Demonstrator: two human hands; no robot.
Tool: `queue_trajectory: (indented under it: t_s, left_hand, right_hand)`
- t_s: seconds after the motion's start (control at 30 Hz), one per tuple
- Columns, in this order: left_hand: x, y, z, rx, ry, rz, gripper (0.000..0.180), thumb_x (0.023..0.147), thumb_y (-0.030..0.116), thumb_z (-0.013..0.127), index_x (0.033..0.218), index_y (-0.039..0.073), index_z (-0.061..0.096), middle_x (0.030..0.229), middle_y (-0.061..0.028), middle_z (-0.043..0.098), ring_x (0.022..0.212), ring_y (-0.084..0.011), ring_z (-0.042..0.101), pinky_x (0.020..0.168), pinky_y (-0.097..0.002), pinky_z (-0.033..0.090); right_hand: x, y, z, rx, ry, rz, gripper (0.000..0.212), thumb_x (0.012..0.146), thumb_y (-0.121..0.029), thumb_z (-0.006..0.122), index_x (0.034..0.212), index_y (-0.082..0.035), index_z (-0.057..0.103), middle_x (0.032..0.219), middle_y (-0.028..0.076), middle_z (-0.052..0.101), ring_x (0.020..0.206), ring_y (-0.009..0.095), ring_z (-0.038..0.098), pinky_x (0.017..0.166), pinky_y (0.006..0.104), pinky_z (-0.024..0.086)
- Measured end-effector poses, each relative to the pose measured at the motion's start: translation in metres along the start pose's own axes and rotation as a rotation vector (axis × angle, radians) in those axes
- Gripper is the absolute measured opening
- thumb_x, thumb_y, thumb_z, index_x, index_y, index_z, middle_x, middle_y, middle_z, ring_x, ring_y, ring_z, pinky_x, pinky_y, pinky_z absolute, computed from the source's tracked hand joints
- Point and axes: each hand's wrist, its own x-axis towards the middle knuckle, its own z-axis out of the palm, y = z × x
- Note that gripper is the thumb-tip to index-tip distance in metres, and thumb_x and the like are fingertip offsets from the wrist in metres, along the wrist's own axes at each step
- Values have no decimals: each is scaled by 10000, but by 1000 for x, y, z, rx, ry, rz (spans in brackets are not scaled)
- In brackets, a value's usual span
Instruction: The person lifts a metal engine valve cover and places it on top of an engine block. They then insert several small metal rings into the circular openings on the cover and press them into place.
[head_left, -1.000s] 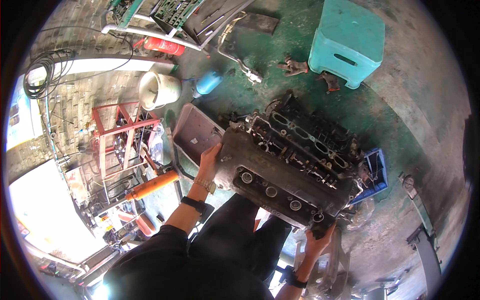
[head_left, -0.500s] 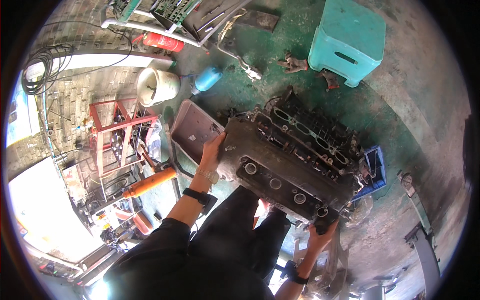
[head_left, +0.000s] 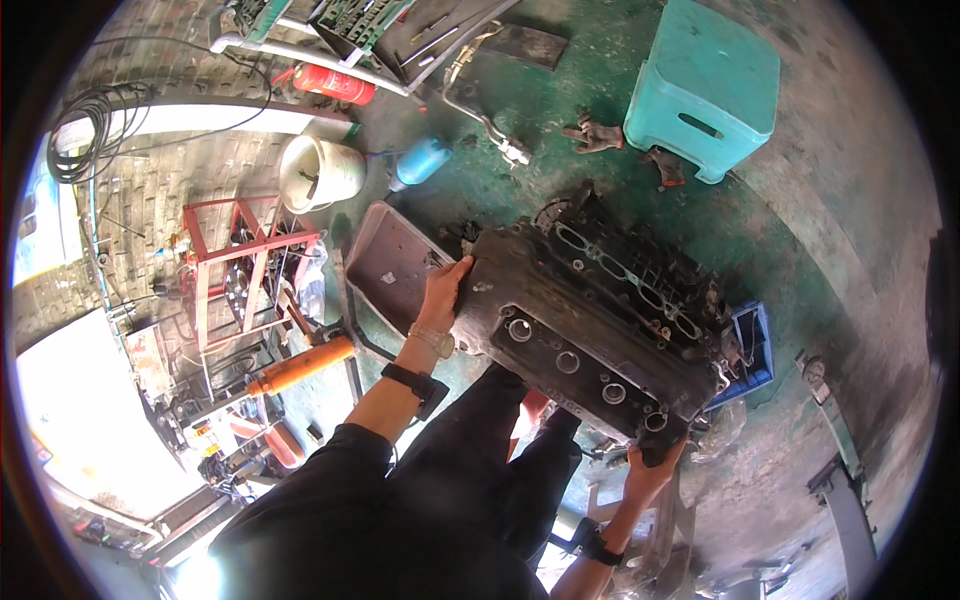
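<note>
At the far left of the frame, a cable (head_left: 85, 150) hangs in loops near the upper edge of a brick wall (head_left: 120, 255). To its right, a red frame (head_left: 255, 250) stands at left of centre, with an orange cylinder (head_left: 305, 364) slanting below it. Higher up are a red extinguisher (head_left: 340, 85) and, under it, a pale bucket (head_left: 343, 175), tipped so its mouth faces the view. A blue bottle (head_left: 425, 158) lies just beside the bucket, and a shallow tray (head_left: 385, 245) sits below, left of centre. The left hand (head_left: 442, 297), with a watch (head_left: 430, 341) on its wrist, grips the left end of a dark cover (head_left: 560, 325). This cover is at the centre of the frame, slanting down to the right, with four round holes in a row along its lower side. It overlaps the lower part of an engine (head_left: 645, 275); whether it rests there cannot be told. The right hand (head_left: 655, 472) grasps the cover's lower right end. Above the engine, a bent pipe (head_left: 487, 115) and worn gloves (head_left: 595, 135) lie on the green floor (head_left: 500, 190). At upper right stands a turquoise stool (head_left: 712, 75); lower, a blue crate (head_left: 760, 345) shows just beside the engine's right end.
</note>
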Motion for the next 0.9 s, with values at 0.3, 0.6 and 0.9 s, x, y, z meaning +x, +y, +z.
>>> queue_trajectory:
  t_s: [0.3, 0.6, 0.9]
  left_hand:
    - [-2, -4, 1, 173, 6, 121, 399, 1034, 292, 543, 1234, -29, 669, 1138, -69, 720, 1019, -207, 678, 926, -331, 517]
    - [22, -27, -36, 823, -118, 847, 310, 1049, 111, 467, 1265, -19, 649, 1108, -123, 723, 980, -163, 645, 881, -322, 503]
    - [23, -27, -45, 657, -238, 606, 455, 1023, 39, 405, 1466, 28, 511, 1328, -93, 645, 1163, -157, 600, 1028, -282, 437]
  right_hand:
    - [7, 8, 0, 34, -17, -56, 1045, 649, -179, 826, 1560, -26, 338, 1349, 241, 593, 1164, 324, 616, 983, 422, 506]
    - [7, -17, -2, 64, -25, -37, 937, 709, -19, 763, 1544, -7, 340, 1179, 166, 692, 1003, 225, 683, 869, 341, 552]
    - [17, -28, -7, 121, -50, -18, 913, 709, -2, 749, 1534, 11, 357, 1206, 201, 672, 1027, 261, 687, 884, 357, 548]
